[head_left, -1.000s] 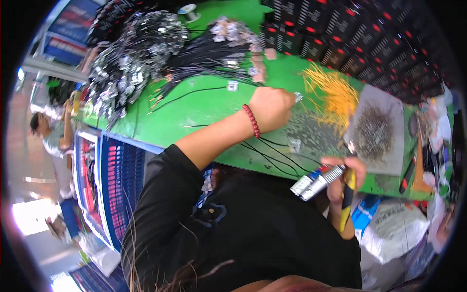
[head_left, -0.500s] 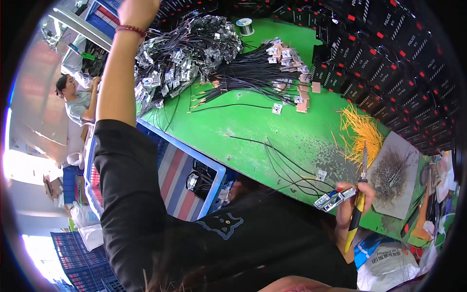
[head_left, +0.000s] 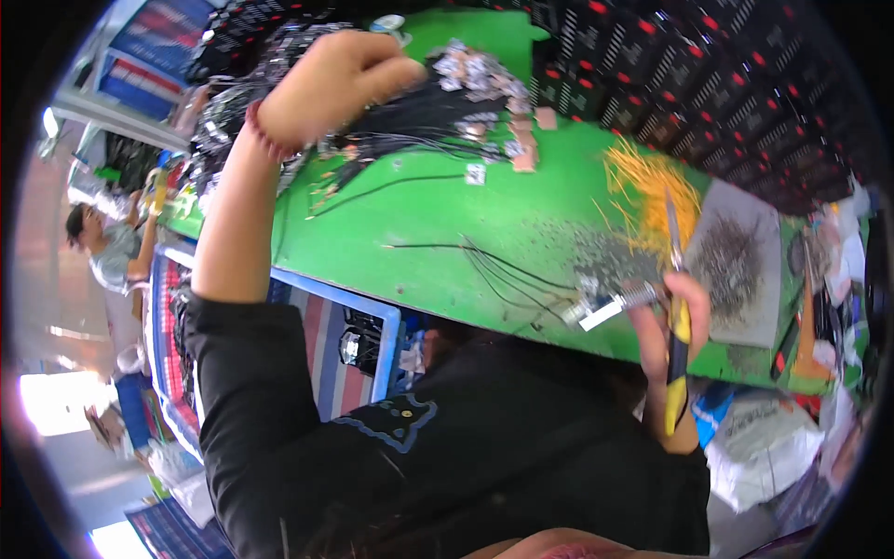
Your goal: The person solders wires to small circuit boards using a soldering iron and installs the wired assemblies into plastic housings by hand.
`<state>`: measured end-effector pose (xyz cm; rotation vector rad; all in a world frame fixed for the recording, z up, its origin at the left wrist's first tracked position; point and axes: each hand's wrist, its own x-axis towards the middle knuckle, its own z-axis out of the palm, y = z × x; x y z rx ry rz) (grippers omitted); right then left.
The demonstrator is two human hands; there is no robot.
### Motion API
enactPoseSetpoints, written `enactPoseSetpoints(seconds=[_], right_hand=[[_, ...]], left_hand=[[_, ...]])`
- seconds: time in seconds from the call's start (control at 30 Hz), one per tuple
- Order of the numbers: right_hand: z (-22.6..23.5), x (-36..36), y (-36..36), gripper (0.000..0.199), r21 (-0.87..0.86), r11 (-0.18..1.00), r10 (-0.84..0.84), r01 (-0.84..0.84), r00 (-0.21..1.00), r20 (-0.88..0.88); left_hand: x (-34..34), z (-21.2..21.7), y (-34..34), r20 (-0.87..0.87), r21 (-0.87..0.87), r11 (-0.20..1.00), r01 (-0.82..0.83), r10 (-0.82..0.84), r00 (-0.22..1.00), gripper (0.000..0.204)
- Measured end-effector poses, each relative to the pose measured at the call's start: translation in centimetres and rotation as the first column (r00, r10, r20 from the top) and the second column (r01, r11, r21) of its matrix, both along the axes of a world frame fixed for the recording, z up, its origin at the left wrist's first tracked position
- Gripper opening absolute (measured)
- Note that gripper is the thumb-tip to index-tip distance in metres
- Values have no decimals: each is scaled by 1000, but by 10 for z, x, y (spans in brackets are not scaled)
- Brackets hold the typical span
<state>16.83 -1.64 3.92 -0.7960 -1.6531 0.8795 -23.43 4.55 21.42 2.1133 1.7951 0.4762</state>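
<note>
My right hand [head_left: 691, 300] grips a soldering iron [head_left: 680, 340] with a yellow and black handle, its tip pointing up and away. The same hand also holds a small silver metal-cased module [head_left: 596, 312] near the table's front edge. Thin black wires [head_left: 507, 270] lie beside the module on the green table [head_left: 419, 279]. My left hand [head_left: 340, 88] hangs above the left part of a bundle of black cables [head_left: 428, 116] with copper-coloured and silvery square ends. It is smeared by motion and its fingertips are partly hidden, so what they hold, if anything, does not show.
Silvery wired parts [head_left: 219, 130] heap at the far left. Yellow strips [head_left: 652, 200] lie near a grey sheet [head_left: 745, 252] covered in dark bits. Stacked black boxes [head_left: 708, 102] wall the back right. Below stands a blue-rimmed crate [head_left: 391, 335]. Another person [head_left: 121, 252] works at the left.
My left hand has come down and to the right from the top edge, over the cables. The view has shifted; my right hand still holds the soldering iron and module.
</note>
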Motion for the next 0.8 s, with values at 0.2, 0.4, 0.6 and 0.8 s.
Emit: enactPoseSetpoints(seconds=[0.2,0.4,0.6,0.8], right_hand=[[52,-38,35,39,173,984,26,-43,994,102],[45,-16,52,62,-85,996,2,-29,956,-294],[85,-43,60,53,205,978,117,-33,905,-409],[84,-14,45,43,51,995,-47,83,867,-497]], left_hand=[[164,-12,-57,-340,140,857,496,-429,837,36],[164,8,-22,-142,413,818,401,-377,915,15],[187,46,-19,-110,485,771,413,-415,903,12],[198,40,-2,320,228,922,313,-375,870,4]])
